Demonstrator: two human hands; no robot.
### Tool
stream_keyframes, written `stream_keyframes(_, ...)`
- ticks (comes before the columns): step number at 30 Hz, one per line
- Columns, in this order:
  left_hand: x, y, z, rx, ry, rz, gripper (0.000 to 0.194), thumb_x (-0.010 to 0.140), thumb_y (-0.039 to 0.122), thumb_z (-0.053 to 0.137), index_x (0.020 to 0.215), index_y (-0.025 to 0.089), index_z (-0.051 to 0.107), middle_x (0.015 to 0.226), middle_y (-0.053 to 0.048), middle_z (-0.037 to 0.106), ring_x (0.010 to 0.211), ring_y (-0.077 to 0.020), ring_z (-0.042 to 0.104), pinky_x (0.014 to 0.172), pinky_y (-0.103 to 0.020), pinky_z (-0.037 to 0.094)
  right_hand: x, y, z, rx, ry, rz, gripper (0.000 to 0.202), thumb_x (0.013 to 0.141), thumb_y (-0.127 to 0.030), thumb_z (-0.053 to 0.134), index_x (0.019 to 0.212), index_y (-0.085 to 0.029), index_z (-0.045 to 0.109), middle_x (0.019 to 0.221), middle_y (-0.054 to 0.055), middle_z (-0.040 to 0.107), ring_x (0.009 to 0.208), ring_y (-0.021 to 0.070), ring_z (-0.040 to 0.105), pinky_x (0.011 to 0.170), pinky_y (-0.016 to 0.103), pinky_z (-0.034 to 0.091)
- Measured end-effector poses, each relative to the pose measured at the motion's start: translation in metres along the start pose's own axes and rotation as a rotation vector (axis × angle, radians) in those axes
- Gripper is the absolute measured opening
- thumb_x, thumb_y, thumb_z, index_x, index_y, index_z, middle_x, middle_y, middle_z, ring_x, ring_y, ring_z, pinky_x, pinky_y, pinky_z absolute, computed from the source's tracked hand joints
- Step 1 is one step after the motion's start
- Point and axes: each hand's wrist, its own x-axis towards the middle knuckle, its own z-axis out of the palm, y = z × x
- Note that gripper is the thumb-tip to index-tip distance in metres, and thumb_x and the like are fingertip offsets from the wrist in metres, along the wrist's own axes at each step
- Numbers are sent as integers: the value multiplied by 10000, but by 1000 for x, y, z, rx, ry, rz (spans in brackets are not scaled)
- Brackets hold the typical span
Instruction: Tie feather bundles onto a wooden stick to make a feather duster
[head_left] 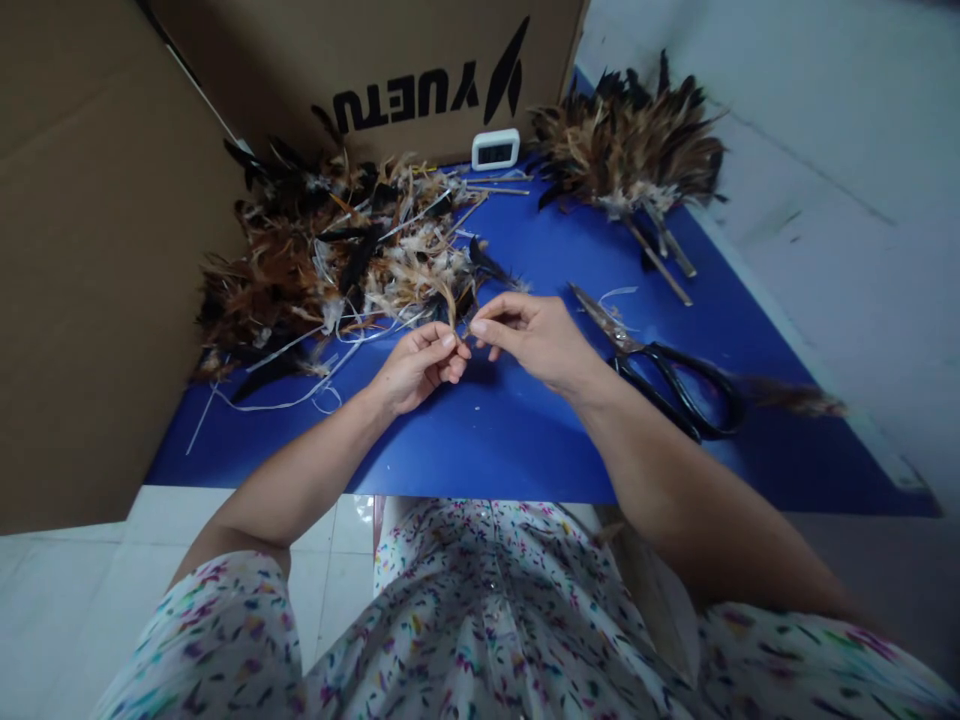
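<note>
Between finger and thumb, my left hand pinches a light brown feather, its tip pointing up and away. My right hand is close beside it, thumb and forefinger pinched together at the feather's lower end; what they grip there is too small to make out. Just beyond both hands spreads a loose heap of brown, black and white feathers, mixed with white plastic strips. Scissors with black handles lie to the right of my right hand, partly behind my forearm.
Cardboard walls stand at the left and back of the blue table. A small white digital clock rests against the back one. Bundled feathers on sticks lie at the back right. A blurred brown feather is near the right edge.
</note>
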Motion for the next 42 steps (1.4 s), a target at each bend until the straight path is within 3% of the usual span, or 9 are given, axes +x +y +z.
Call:
stream_keyframes(7, 1, 0, 1, -10, -24, -39, 373, 659, 376, 855, 707, 127, 582, 596, 25, 648, 407, -47, 530, 380, -149, 411, 0, -3, -5, -107, -42, -89, 119, 771, -294, 692, 769, -177, 669, 732, 5, 672, 614, 101, 568, 574, 245, 489)
stream_keyframes(16, 2, -2, 0, -6, -63, -56, 373, 677, 385, 842, 685, 121, 580, 606, 16, 658, 410, -43, 542, 385, -144, 426, 1, 4, -5, -225, -93, -139, 133, 807, -305, 653, 799, -173, 664, 773, 19, 685, 692, 132, 592, 643, 274, 456)
stream_keyframes(26, 2, -2, -1, 51, -41, -92, 386, 667, 408, 845, 690, 115, 594, 598, 14, 650, 404, -40, 538, 384, -142, 427, -2, 3, -3, -437, -90, -308, 101, 850, -237, 614, 794, -175, 672, 811, 18, 667, 735, 126, 575, 652, 257, 418)
stream_keyframes(31, 1, -1, 0, 99, -46, -48, 407, 683, 435, 829, 698, 133, 556, 570, 36, 613, 375, -41, 502, 359, -154, 395, 2, 10, -3, -300, -35, -206, 106, 839, -284, 638, 807, -184, 653, 748, 4, 657, 685, 121, 593, 636, 255, 457)
stream_keyframes(36, 3, 0, -1, 115, 34, 78, 413, 704, 441, 813, 713, 151, 519, 592, 48, 598, 392, -35, 494, 373, -158, 394, 12, 16, -13, -99, 222, -43, 189, 857, -379, 626, 826, -193, 603, 672, -14, 633, 558, 92, 574, 538, 220, 464)
stream_keyframes(39, 5, 0, -2, 109, 99, 157, 434, 687, 448, 822, 714, 162, 497, 606, 56, 594, 393, -32, 487, 372, -162, 390, 17, 24, -19, -235, 305, 19, 93, 857, -264, 588, 811, -187, 614, 661, -13, 632, 549, 99, 575, 547, 231, 467)
stream_keyframes(42, 7, -1, -4, 89, 137, 207, 435, 680, 451, 824, 717, 161, 502, 615, 57, 601, 392, -33, 486, 367, -164, 385, 23, 33, -19, -536, 288, 42, 57, 799, -159, 608, 799, -177, 662, 713, 12, 673, 650, 137, 624, 662, 277, 496)
